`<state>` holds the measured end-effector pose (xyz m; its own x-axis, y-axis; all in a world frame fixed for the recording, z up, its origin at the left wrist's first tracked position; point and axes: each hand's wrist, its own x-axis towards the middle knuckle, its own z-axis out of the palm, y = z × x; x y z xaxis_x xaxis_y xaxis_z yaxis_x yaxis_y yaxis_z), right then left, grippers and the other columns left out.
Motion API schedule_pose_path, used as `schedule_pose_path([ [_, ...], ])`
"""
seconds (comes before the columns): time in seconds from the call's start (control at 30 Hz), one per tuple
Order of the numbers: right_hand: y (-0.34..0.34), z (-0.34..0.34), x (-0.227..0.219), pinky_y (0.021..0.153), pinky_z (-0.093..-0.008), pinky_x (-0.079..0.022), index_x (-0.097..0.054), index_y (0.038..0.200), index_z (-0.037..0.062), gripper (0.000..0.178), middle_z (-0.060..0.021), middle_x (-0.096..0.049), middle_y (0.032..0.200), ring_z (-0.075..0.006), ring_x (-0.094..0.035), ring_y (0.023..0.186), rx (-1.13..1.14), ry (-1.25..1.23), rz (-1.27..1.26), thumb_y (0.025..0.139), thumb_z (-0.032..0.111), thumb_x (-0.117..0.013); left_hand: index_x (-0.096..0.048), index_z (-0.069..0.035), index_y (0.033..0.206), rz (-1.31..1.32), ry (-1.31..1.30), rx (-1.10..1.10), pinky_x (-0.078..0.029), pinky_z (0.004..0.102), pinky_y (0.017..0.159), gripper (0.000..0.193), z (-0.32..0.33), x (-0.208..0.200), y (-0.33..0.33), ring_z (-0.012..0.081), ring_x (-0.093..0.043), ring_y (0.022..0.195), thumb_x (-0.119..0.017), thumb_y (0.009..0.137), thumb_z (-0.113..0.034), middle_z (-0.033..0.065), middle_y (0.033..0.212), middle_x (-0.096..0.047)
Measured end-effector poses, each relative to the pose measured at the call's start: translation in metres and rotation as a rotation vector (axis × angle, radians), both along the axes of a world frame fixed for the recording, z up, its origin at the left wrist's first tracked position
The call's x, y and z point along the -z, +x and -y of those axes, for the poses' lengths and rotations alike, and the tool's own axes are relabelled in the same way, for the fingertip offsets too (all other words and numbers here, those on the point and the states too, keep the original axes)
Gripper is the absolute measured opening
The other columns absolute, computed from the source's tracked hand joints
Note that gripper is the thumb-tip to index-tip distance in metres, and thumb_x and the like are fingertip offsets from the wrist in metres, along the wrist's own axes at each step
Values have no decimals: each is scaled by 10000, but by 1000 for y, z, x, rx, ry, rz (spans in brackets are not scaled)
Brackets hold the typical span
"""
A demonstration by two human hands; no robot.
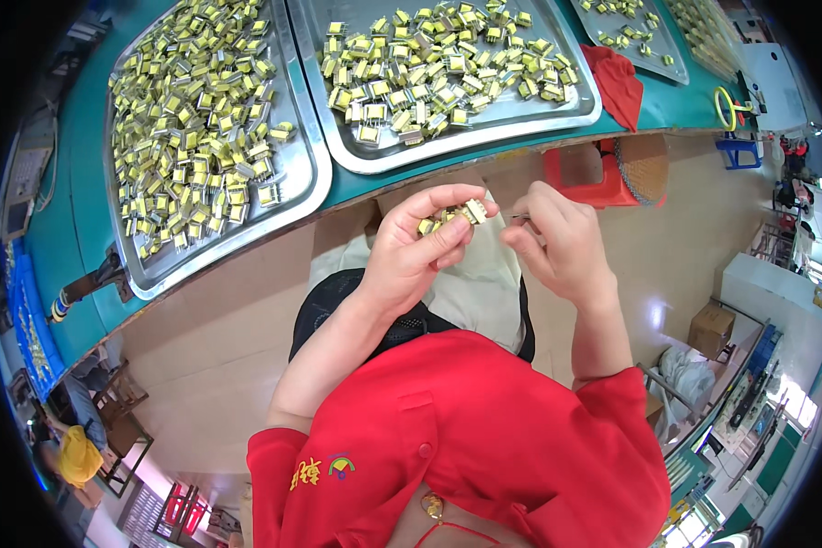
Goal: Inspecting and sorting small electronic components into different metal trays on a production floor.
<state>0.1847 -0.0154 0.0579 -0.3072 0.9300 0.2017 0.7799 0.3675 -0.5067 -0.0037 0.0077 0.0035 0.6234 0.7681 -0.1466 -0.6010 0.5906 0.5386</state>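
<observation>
My left hand [420, 239] is closed around a few small yellow-taped transformers [474, 213] with metal pins. One of them sticks out between thumb and forefinger, facing my right hand. Just to the right, my right hand [557, 239] is held in a pinch. A thin dark tip shows at its fingertips, too small to name, and a small gap parts it from the transformer. Both hands are above my lap, in front of the bench edge. Many more such transformers lie heaped in the left metal tray [303, 196] and the middle metal tray [374, 163].
The trays rest on a green bench [342, 190]. A third tray [674, 73] with transformers and a red cloth [616, 87] are farther right. A red stool [603, 187] stands under the bench edge. At the left is a blue tray [32, 320]; a cardboard box [711, 329] is at the right.
</observation>
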Motion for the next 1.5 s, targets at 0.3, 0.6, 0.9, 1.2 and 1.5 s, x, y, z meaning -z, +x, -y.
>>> schedule_pose_path([
  [0.3,-4,-5,-3,405,-297,-367,-465,667,101,401,-23,-418,614,-168,-515,498,-20,193,251,766,451,-635,-533,-13,1196,-45,24,31,-292,173,518,291,2,-1,1,20,-404,634,-523,913,-77,68,1043,-606],
  [0.6,-5,-4,-3,395,-321,-339,-463,636,89,403,-27,-388,580,-189,-438,452,-14,228,270,743,417,-672,-542,-17,1205,-106,44,38,-289,170,518,304,3,-2,1,22,-391,623,-534,909,-90,47,1015,-626],
  [0.9,-4,-2,-4,388,-324,-323,-483,626,85,380,-26,-391,566,-183,-441,448,-39,227,277,721,377,-707,-546,-21,1209,-115,70,51,-286,168,520,311,4,0,1,19,-378,619,-539,910,-107,44,1001,-638],
  [1.2,-2,-1,-2,387,-329,-314,-462,609,80,413,-34,-389,558,-196,-431,440,-30,209,193,704,388,-720,-534,-23,1212,-105,50,68,-285,168,525,313,4,-5,2,22,-373,612,-537,918,-131,48,991,-625],
  [1.5,-4,-2,-5,385,-317,-311,-436,598,91,450,-32,-370,556,-193,-416,428,9,279,274,707,436,-703,-543,-30,1181,-136,54,37,-282,170,516,283,5,-3,3,24,-367,611,-542,917,-133,-1,890,-579],
])
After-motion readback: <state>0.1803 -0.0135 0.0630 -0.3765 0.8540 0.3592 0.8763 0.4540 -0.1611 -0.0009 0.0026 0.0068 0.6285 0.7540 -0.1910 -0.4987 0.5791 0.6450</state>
